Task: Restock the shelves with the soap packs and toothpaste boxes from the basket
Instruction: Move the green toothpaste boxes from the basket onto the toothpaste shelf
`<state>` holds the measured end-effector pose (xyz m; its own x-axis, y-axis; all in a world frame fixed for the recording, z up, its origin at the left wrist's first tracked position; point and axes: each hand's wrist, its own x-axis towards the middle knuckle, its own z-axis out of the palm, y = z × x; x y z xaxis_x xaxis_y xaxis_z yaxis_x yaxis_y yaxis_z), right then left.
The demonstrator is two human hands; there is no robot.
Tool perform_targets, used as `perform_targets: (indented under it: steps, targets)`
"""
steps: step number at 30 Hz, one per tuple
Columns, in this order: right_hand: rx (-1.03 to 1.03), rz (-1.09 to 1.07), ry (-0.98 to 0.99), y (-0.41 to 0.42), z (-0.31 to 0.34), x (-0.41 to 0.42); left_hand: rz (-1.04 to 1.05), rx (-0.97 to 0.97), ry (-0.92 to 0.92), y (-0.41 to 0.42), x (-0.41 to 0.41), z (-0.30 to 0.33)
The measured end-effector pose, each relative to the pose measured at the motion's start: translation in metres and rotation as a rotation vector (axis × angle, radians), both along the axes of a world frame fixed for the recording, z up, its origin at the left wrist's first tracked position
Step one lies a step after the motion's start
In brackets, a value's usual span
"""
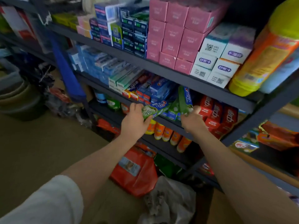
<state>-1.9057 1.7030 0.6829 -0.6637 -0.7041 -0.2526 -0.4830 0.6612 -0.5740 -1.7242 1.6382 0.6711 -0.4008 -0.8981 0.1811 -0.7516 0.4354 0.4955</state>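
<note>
Both arms reached fwd to the dark metal shelf unit (202,92), middle tier.

Left hand (135,121): fingers curled round the near end of a green toothpaste box (156,108), box lying roughly level, far end pointing right toward the stacked blue toothpaste boxes (159,91) on that tier. Held at the tier's front edge; resting on it or not, couldn't tell.

Right hand (193,120): gripped the bottom end of a second green box (186,98), this one stood nearly upright, tilted slightly, top end up near the underside of the tier above. Sat between the blue boxes on its left and the red toothpaste boxes (220,115) on its right, just beside both.

Upper tier: pink boxes (176,34) stacked several high, white boxes w/ purple labels (224,55) to their right, then a big yellow-orange bottle (267,52) at the far right end.

Tier below the hands: row of orange bottles (169,135) lying w/ yellow caps.

Floor level: red-orange bag (137,172) leaned against the unit, crumpled pale plastic bag (169,202) near it. White sleeve (48,201) on the left arm. Basket not seen.
</note>
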Motion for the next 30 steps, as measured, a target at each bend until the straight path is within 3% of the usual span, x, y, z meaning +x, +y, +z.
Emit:
perform_targets:
  steps: [6, 9, 12, 15, 17, 21, 30]
  targets:
    - [0.347, 0.049, 0.218, -0.037, -0.031, -0.004, -0.069, 0.122, -0.089, -0.044, -0.059, -0.043]
    - [0.358, -0.002, 0.273, -0.049, -0.037, -0.002, -0.239, 0.264, -0.143, -0.060, -0.076, -0.058]
    - [0.298, -0.070, 0.198, -0.051, -0.031, 0.007, -0.467, 0.426, -0.164, -0.082, -0.084, -0.066]
    - [0.348, 0.047, 0.222, -0.049, -0.032, 0.017, -0.570, 0.494, -0.104, -0.104, -0.080, -0.066]
    - [0.427, 0.120, 0.356, -0.048, -0.036, 0.018, -0.579, 0.431, -0.128, -0.118, -0.077, -0.068]
    - [0.596, 0.070, 0.560, -0.055, -0.028, 0.009, -0.619, 0.067, -0.311, -0.131, -0.078, -0.070]
    - [0.604, -0.122, 0.574, -0.077, -0.036, -0.012, -0.739, -0.060, -0.489, -0.148, -0.098, -0.077]
